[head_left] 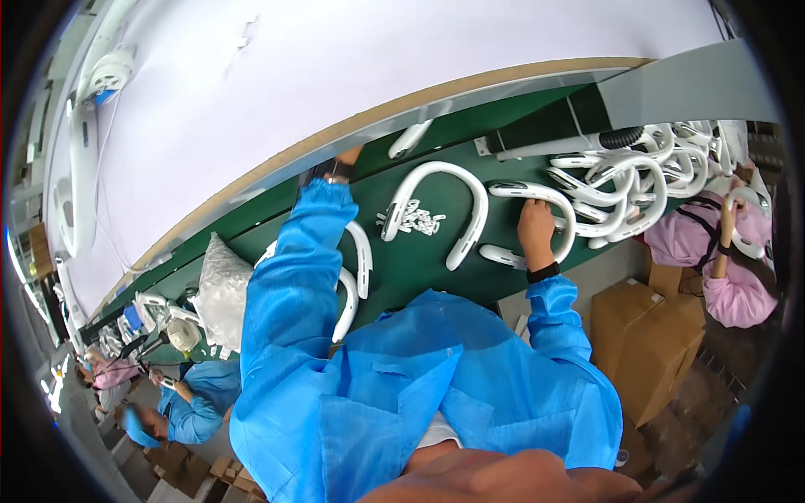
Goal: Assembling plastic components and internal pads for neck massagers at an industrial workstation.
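Observation:
Fingers of my right hand [537, 226] are closed on the upper arm of a white U-shaped neck fan [568, 220] lying on the green tabletop [402, 277]. My left hand [349, 156] reaches forward to the edge of the raised white panel, which hides its fingers. Between my hands rests another neck fan [480, 197], with a small heap of white plastic parts [417, 220] inside its curve. Part of a further white piece [410, 141] shows under the panel's edge. Beside my left sleeve lie more white curved neck fans [363, 260], partly covered by the arm.
Many neck fans [625, 201] are piled at the right, below a grey metal beam [688, 88]. The white panel [377, 67] overhangs the table's far side. A clear plastic bag [222, 289] stands left. Cardboard boxes [641, 335] and a pink-sleeved co-worker [738, 289] are right; a blue-clad co-worker [197, 407] sits left.

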### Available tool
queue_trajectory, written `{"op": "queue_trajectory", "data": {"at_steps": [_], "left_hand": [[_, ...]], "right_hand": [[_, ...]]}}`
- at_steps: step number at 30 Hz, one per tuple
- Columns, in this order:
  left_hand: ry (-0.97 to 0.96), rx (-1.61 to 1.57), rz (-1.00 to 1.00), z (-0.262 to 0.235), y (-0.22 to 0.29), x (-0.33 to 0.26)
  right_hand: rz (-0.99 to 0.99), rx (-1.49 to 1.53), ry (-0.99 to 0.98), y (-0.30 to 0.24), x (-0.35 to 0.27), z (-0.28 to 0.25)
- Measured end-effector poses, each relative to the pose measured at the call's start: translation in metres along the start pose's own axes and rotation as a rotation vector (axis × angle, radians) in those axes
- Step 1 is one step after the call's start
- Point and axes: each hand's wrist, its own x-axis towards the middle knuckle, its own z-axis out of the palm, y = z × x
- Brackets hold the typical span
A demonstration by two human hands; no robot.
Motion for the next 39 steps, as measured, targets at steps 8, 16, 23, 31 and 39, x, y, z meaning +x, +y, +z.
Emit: {"op": "queue_trajectory", "data": {"at_steps": [8, 16, 23, 31, 39], "left_hand": [[-0.054, 0.010, -0.397, 0.036, -0.054, 0.028], [0.019, -0.489, -0.538, -0.035, -0.046, 0.016], [-0.675, -1.365, -0.765, -0.167, -0.010, -0.055], [-0.564, -1.688, -0.487, -0.198, 0.077, -0.146], [-0.551, -1.912, -0.801, -0.238, 0.196, -0.182]], "right_hand": [[-0.088, 0.036, -0.110, -0.008, 0.010, 0.013], [-0.156, 0.106, -0.100, -0.007, 0.011, 0.010], [-0.241, 0.614, -0.273, 0.000, 0.001, -0.072], [-0.252, 1.704, -0.435, -0.063, 0.007, -0.184], [-0.346, 2.451, -0.490, -0.120, 0.047, -0.137]]}}
